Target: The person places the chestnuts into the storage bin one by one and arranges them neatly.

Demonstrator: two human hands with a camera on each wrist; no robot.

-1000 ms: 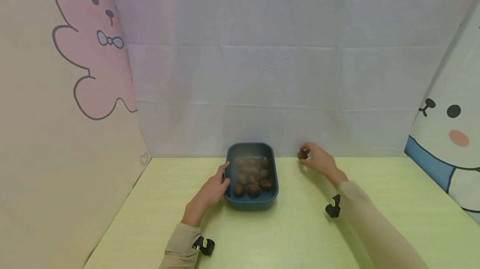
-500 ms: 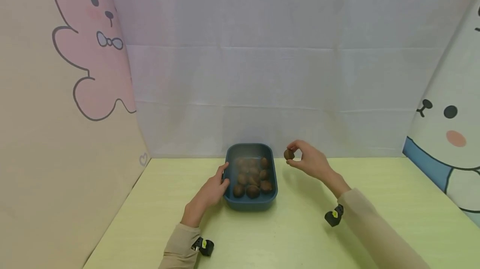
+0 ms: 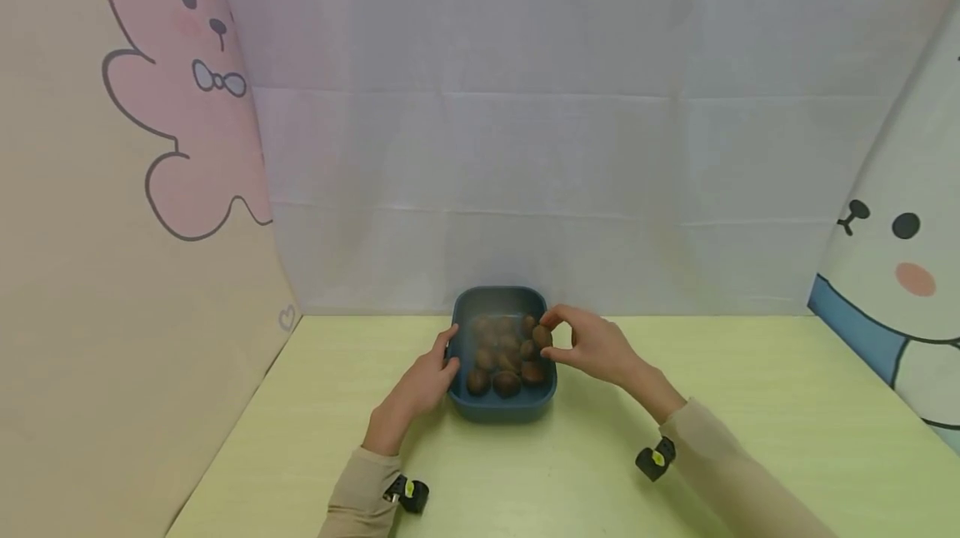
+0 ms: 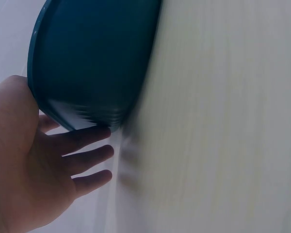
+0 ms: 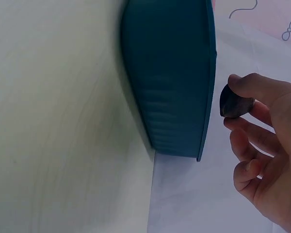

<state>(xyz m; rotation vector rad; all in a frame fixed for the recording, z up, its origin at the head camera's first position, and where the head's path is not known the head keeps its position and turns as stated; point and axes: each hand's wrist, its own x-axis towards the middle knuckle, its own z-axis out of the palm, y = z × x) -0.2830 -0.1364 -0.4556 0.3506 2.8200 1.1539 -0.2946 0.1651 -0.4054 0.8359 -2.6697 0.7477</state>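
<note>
A dark blue plastic tub point(image 3: 502, 415) stands on the table with several brown chestnuts point(image 3: 507, 384) lying in it. At its left side, my left hand point(image 3: 420, 380) holds the wall, the thumb and index finger over the rim. The left wrist view shows the other fingers fairly straight, one against the outside of the tub. Between thumb and fingertips my right hand point(image 3: 596, 346) pinches a single chestnut point(image 5: 235, 103). In the head view this chestnut appears over the tub's right rim; the right wrist view has it just above the rim, clear of the wall.
The pale yellow-green table point(image 3: 600, 471) runs back to a white cloth backdrop point(image 3: 555, 155), close behind the tub. Side panels carry a pink cartoon animal point(image 3: 198, 122) on the left and a white one point(image 3: 922, 246) on the right. Black cameras point(image 3: 656, 459) sit at both wrists.
My right hand has lifted the chestnut off the table by the backdrop and carried it left to the tub's right rim. The left hand and tub have stayed put.
</note>
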